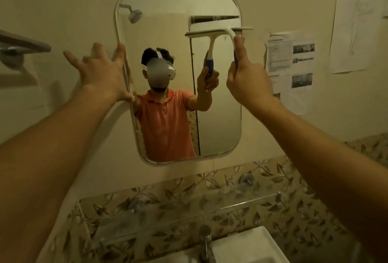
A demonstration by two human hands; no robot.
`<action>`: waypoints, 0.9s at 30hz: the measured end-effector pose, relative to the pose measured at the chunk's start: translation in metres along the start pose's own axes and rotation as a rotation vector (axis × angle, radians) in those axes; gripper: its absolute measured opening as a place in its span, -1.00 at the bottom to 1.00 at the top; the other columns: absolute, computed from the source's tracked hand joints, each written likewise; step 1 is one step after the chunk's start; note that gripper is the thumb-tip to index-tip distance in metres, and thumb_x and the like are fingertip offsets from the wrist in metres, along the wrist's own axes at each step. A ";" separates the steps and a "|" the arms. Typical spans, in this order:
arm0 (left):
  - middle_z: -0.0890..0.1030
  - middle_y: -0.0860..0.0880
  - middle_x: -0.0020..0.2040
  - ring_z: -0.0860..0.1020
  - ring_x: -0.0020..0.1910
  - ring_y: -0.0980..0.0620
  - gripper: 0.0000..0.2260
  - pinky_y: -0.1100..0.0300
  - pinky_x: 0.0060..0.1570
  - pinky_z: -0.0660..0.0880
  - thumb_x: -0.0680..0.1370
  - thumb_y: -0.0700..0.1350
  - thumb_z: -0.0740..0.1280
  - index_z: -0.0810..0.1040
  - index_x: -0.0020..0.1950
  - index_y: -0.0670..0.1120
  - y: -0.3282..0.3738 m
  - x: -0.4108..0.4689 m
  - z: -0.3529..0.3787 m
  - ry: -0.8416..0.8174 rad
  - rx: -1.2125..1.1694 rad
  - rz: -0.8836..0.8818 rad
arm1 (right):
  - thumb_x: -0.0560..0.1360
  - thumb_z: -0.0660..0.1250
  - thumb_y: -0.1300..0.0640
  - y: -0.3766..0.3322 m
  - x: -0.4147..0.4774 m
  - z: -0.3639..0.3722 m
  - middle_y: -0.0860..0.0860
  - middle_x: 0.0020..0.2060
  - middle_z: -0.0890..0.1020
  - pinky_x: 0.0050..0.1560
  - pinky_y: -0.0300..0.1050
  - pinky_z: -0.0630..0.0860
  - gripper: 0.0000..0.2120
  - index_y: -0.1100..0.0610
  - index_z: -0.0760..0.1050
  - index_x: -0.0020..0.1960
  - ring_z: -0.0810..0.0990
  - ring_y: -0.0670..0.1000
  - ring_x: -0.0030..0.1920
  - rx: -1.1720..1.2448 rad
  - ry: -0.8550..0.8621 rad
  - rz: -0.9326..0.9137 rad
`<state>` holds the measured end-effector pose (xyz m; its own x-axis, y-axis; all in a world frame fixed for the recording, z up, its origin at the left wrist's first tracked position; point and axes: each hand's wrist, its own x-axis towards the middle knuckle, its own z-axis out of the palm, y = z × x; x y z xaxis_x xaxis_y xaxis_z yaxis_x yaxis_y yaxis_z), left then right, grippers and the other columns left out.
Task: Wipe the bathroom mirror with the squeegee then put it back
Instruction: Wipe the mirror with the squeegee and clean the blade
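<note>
My right hand (245, 78) is gripping the squeegee (218, 31), its blade pressing the mirror (218, 115) in the upper right of the frame. My left hand (100, 71), fingers spread, is bracing the mirror's left edge, likely steadying it.

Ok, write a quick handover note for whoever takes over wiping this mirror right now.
Left hand: open, fingers spread on the left edge of the mirror.
Right hand: grips the squeegee by its handle; blade lies level at the glass's upper right.
Done: squeegee in hand, at the glass; how much is wiped is unclear.
Left: finish wiping, then put the squeegee back; its place is not in view.
</note>
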<state>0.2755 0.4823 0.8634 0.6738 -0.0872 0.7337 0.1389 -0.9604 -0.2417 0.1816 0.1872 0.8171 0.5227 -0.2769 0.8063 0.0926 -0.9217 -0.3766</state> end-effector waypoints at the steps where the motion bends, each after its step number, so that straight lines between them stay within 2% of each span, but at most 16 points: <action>1: 0.15 -0.35 0.48 0.45 0.27 -0.43 0.33 -0.56 0.34 0.04 0.11 0.51 0.49 -0.22 0.62 0.10 0.000 0.000 0.000 0.000 0.001 0.004 | 0.72 0.11 0.05 0.007 -0.013 0.007 0.02 -0.37 0.47 -0.47 -0.19 0.35 -0.31 -0.11 -0.26 0.66 0.47 -0.03 -0.45 0.000 -0.007 0.004; 4: 0.15 -0.35 0.48 0.45 0.27 -0.45 0.34 -0.56 0.35 0.04 0.11 0.51 0.50 -0.22 0.62 0.10 -0.001 0.000 0.000 -0.010 -0.003 0.009 | 0.72 0.07 0.04 0.027 -0.054 0.029 0.03 -0.41 0.49 -0.51 -0.13 0.39 -0.33 -0.10 -0.29 0.66 0.48 0.00 -0.47 -0.019 -0.032 0.016; 9: 0.16 -0.36 0.47 0.46 0.25 -0.45 0.34 -0.56 0.35 0.04 0.11 0.49 0.52 -0.22 0.62 0.09 0.000 -0.003 -0.004 -0.017 -0.005 0.009 | 0.72 0.07 0.05 0.054 -0.122 0.058 0.02 -0.43 0.51 -0.49 0.00 0.57 -0.30 -0.16 -0.35 0.63 0.50 0.02 -0.50 -0.023 -0.106 0.037; 15: 0.17 -0.36 0.45 0.46 0.25 -0.44 0.35 -0.56 0.36 0.03 0.10 0.48 0.52 -0.21 0.63 0.09 0.000 -0.004 -0.004 -0.024 -0.013 0.008 | 0.71 0.09 0.06 0.079 -0.188 0.084 0.00 -0.45 0.50 -0.50 0.03 0.54 -0.23 -0.26 -0.47 0.56 0.47 0.00 -0.52 -0.006 -0.162 0.071; 19: 0.19 -0.35 0.43 0.47 0.23 -0.44 0.34 -0.57 0.35 0.04 0.10 0.47 0.54 -0.18 0.62 0.09 0.000 -0.004 -0.003 -0.024 -0.021 0.003 | 0.71 0.11 0.05 0.091 -0.228 0.095 -0.04 -0.44 0.48 -0.53 -0.12 0.40 -0.21 -0.24 -0.48 0.57 0.44 -0.05 -0.51 -0.007 -0.229 0.115; 21: 0.19 -0.35 0.43 0.47 0.23 -0.44 0.34 -0.57 0.34 0.05 0.09 0.47 0.54 -0.18 0.62 0.09 0.000 -0.004 -0.003 -0.022 -0.018 -0.003 | 0.71 0.10 0.03 0.095 -0.246 0.099 -0.05 -0.41 0.48 -0.50 -0.12 0.40 -0.21 -0.27 -0.50 0.54 0.45 -0.06 -0.48 -0.007 -0.285 0.136; 23: 0.18 -0.35 0.44 0.47 0.23 -0.43 0.35 -0.57 0.35 0.04 0.09 0.47 0.54 -0.19 0.62 0.10 0.001 -0.004 -0.004 -0.030 -0.018 -0.007 | 0.72 0.08 0.00 0.098 -0.260 0.101 -0.07 -0.38 0.49 -0.52 -0.21 0.36 -0.22 -0.27 -0.52 0.53 0.45 -0.07 -0.47 -0.012 -0.343 0.156; 25: 0.18 -0.33 0.44 0.48 0.22 -0.41 0.35 -0.57 0.35 0.05 0.08 0.48 0.54 -0.19 0.62 0.10 0.003 -0.004 -0.004 -0.037 -0.008 -0.021 | 0.72 0.08 -0.01 0.098 -0.268 0.101 -0.08 -0.36 0.50 -0.51 -0.31 0.24 -0.23 -0.25 -0.53 0.52 0.42 -0.08 -0.48 -0.031 -0.358 0.158; 27: 0.20 -0.32 0.40 0.50 0.19 -0.39 0.35 -0.56 0.35 0.06 0.08 0.49 0.53 -0.19 0.63 0.10 0.004 -0.004 -0.005 -0.036 0.006 -0.034 | 0.71 0.09 -0.01 0.098 -0.268 0.102 -0.07 -0.34 0.53 -0.50 -0.32 0.23 -0.24 -0.22 -0.50 0.54 0.44 -0.08 -0.46 -0.033 -0.364 0.167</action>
<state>0.2700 0.4778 0.8623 0.6943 -0.0448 0.7183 0.1667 -0.9609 -0.2211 0.1368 0.1990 0.5178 0.7949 -0.3147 0.5188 -0.0433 -0.8822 -0.4689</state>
